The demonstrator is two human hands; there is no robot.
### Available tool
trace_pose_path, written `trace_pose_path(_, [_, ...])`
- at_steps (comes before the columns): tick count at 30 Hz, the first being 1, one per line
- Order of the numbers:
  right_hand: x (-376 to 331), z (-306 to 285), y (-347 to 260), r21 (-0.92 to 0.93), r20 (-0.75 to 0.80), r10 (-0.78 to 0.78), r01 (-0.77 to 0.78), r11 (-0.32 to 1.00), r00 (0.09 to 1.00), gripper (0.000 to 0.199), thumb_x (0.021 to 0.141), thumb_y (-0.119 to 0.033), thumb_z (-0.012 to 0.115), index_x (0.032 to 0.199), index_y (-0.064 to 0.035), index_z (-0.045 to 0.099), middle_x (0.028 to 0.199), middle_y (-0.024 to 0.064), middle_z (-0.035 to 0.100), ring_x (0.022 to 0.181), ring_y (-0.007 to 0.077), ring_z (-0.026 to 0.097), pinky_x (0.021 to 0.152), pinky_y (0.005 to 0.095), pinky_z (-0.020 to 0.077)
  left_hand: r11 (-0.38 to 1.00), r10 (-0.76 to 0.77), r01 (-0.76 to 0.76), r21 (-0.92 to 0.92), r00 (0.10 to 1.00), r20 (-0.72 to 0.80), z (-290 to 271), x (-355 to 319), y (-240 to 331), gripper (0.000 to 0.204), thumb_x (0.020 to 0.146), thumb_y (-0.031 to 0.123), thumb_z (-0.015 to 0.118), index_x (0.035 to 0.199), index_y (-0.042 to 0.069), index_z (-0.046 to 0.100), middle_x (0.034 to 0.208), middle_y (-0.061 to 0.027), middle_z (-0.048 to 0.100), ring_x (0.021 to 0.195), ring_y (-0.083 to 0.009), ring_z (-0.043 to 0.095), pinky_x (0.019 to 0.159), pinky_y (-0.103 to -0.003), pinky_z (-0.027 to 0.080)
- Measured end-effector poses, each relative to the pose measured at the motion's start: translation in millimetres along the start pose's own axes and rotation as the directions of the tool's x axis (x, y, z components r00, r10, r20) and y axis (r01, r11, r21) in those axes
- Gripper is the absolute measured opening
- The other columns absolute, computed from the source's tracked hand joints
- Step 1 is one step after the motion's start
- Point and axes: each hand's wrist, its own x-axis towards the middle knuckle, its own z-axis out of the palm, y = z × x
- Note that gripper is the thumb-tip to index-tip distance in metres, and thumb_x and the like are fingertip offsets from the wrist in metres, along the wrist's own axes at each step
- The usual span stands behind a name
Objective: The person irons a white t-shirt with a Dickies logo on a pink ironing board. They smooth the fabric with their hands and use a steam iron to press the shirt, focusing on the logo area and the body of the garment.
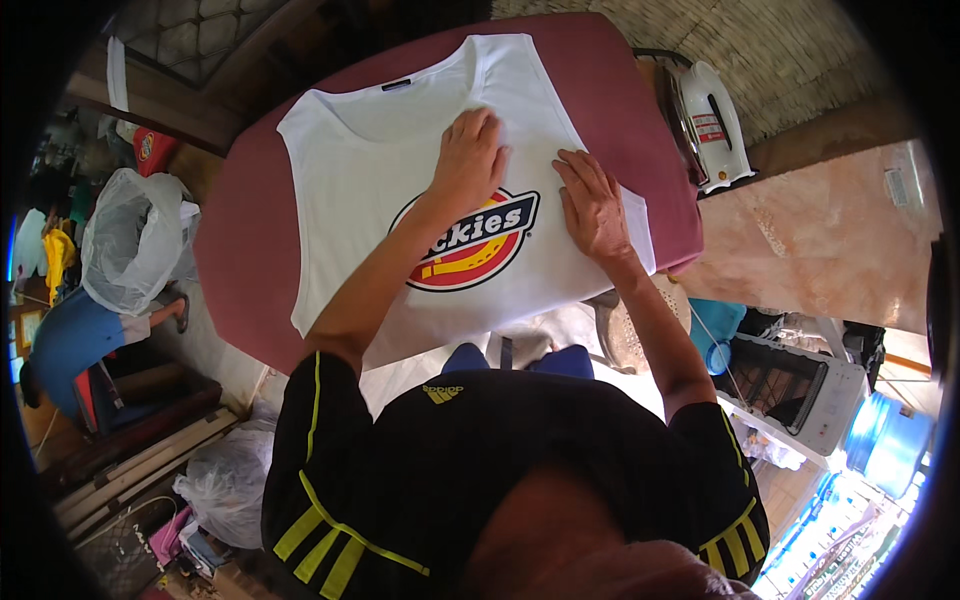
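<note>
A white sleeveless shirt (370, 150) with a dark neck label and a red, yellow and black printed emblem lies spread on a maroon-covered ironing board (245, 235). My left hand (470, 158) rests on the upper chest of the shirt, its fingers laid on the cloth and slightly bent, the forearm crossing part of the emblem. Close to the shirt's right edge, my right hand (597, 208) lies with fingers stretched out and a little apart. Neither hand holds anything that I can see. The shirt's lower end hangs toward me over the near edge.
A white iron (715, 125) stands on a rack at the board's right end. Left of the board are a clear plastic bag (135, 240) and a person in blue (75, 345) bent low. A white appliance (800, 390) and a blue water container (890, 445) stand at the right.
</note>
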Motion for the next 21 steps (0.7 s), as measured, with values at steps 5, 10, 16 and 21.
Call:
trace_pose_path(5, [3.9,-2.6,-6.9,-0.047,0.025,0.038,-0.036,0.998,0.999,0.040,0.090,-0.007,0.059,0.130,-0.0070,0.056,0.139,0.0076,0.053,0.132,0.0298,0.047,0.106,0.0474,0.0377,0.929,-0.131,0.115,0.351,0.991,0.023,47.3,72.3,-35.2,0.057,0.094,0.037,0.052,0.137,0.000,0.046,0.147,-0.0162,0.040,0.136,-0.0344,0.036,0.109,-0.052,0.029])
trace_pose_path(10, [6.8,-32.0,53.3,0.339,0.094,0.041,-0.070,0.938,0.995,0.031,0.091,-0.010,0.063,0.122,-0.0096,0.060,0.134,0.0105,0.056,0.126,0.0330,0.052,0.098,0.0445,0.0462,0.864,-0.259,0.219,0.454,0.965,0.028,62.6,103.2,-53.6,0.061,0.098,0.045,0.039,0.147,0.010,0.041,0.158,-0.0080,0.032,0.147,-0.0306,0.023,0.114,-0.055,0.020])
trace_pose_path(16, [48.7,-119.1,201.3,-0.440,-0.222,-0.095,-0.013,0.898,0.970,0.046,0.089,-0.023,0.066,0.128,-0.0013,0.055,0.123,0.0230,0.057,0.111,0.0379,0.054,0.092,0.0479,0.0438,0.895,-0.237,0.213,0.392,0.971,0.012,61.2,94.1,-56.9,0.053,0.095,0.036,0.046,0.143,0.013,0.047,0.156,-0.0113,0.033,0.144,-0.0326,0.027,0.114,-0.060,0.020])
trace_pose_path(21, [74.9,-132.9,244.5,-0.114,-0.181,0.154,-0.176,0.978,0.971,0.036,0.093,-0.033,0.066,0.110,-0.0018,0.062,0.088,0.0135,0.064,0.081,0.0246,0.062,0.069,0.0355,0.0480,0.893,-0.191,0.183,0.411,0.981,-0.022,54.2,99.6,-48.7,0.053,0.094,0.035,0.048,0.142,0.014,0.046,0.156,-0.0121,0.033,0.143,-0.0354,0.030,0.113,-0.058,0.023])
